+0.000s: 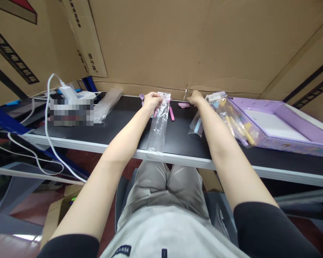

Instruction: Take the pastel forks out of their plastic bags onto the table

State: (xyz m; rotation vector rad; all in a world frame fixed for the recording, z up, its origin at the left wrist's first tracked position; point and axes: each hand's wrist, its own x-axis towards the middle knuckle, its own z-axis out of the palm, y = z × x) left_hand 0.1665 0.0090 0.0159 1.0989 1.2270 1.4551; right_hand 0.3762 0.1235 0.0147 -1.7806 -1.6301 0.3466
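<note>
My left hand pinches the top of the empty clear bag on the black table, the pink handle lies outside it, filled bags lie done, and I cannot tell if my right hand grips anything.

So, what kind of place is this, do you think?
Probably a small packing workstation. Cardboard sheets wall in a black bench, the left hand holds a clear bag, and filled bags of small utensils lie beside the right hand, next to a purple tray.
</note>
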